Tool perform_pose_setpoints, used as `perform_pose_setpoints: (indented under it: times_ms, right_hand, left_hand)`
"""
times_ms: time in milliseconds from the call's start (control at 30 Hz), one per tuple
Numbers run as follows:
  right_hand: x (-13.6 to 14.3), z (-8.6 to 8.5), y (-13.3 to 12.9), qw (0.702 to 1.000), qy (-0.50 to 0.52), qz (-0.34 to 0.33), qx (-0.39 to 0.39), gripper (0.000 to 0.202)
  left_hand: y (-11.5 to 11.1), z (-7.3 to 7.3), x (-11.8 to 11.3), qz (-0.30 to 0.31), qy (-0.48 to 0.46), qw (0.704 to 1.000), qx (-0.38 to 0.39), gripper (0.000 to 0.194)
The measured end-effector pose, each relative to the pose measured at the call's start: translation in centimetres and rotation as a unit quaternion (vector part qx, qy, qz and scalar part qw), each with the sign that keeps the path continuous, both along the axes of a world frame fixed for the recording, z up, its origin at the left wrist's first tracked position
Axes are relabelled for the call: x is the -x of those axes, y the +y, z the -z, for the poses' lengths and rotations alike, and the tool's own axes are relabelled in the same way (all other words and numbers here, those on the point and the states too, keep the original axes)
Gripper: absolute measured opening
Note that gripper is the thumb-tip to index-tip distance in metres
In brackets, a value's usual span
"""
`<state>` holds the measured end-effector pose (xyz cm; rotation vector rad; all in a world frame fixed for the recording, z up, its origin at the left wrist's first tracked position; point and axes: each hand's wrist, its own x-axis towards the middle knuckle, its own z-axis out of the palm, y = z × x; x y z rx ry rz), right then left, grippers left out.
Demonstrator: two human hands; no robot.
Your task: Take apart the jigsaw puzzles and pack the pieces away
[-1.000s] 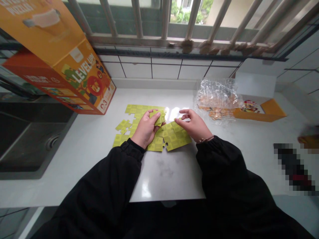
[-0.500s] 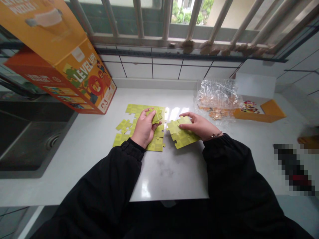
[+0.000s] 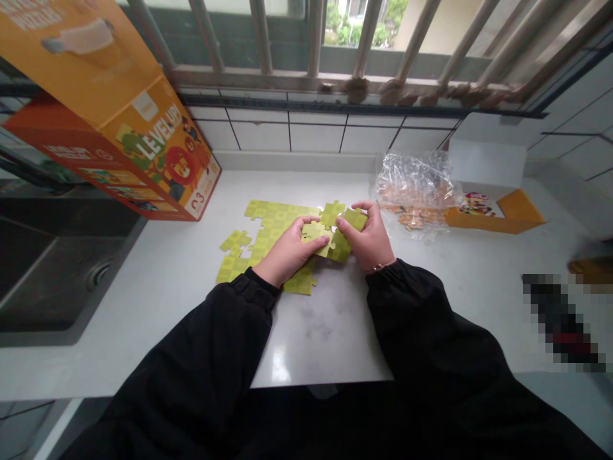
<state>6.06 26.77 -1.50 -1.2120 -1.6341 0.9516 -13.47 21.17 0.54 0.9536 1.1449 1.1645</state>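
Observation:
My left hand (image 3: 292, 249) is closed on yellow-green puzzle pieces (image 3: 315, 231), thumb on top. My right hand (image 3: 368, 237) grips more joined puzzle pieces (image 3: 353, 218) of the same checked colour, thumb pressed on their face. Both hands hold their pieces close together, and I cannot tell whether the two groups are locked. Beneath and left of them lies a larger flat section of joined puzzle (image 3: 272, 225) on the white counter (image 3: 325, 332), partly hidden by my left hand. A small joined cluster (image 3: 235, 241) sits at its left side.
An orange puzzle box (image 3: 163, 153) stands open at the left, beside a dark sink (image 3: 57, 268). At the right back are a clear plastic bag (image 3: 414, 179) with orange pieces and a small open box (image 3: 498, 220). A barred window runs behind the counter.
My right hand has moved left with its pieces, up to those in my left hand. My left hand has shifted slightly right. The view has turned a little.

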Motion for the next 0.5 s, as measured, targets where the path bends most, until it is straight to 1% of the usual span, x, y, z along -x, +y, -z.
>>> perform_pose_setpoints:
  times_ms: [100, 133, 200, 267, 433, 500]
  right_hand:
    - [-0.1, -0.66, -0.19, 0.994, 0.109, -0.021, 0.017, 0.052]
    - [-0.06, -0.84, -0.26, 0.991, 0.127, -0.027, 0.014, 0.051]
    - [0.02, -1.03, -0.37, 0.991, 0.131, -0.032, 0.008, 0.049]
    - [-0.01, -0.96, -0.37, 0.994, 0.104, -0.023, 0.016, 0.049]
    - [-0.43, -0.48, -0.06, 0.998, -0.021, 0.035, 0.044, 0.05]
    - [-0.55, -0.39, 0.07, 0.997, -0.038, 0.051, 0.04, 0.048]
  left_hand:
    - [-0.13, -0.36, -0.11, 0.002, 0.002, 1.0, -0.003, 0.056]
    - [-0.13, -0.41, -0.15, 0.003, 0.002, 1.0, -0.003, 0.056]
    - [-0.12, -0.42, -0.21, 0.003, 0.002, 1.0, -0.004, 0.055]
    - [-0.11, -0.37, -0.22, 0.007, 0.004, 1.0, -0.007, 0.054]
    - [-0.11, -0.23, -0.09, 0.02, 0.01, 0.999, -0.022, 0.055]
    - [-0.11, -0.16, -0.04, 0.02, 0.005, 1.0, -0.019, 0.056]
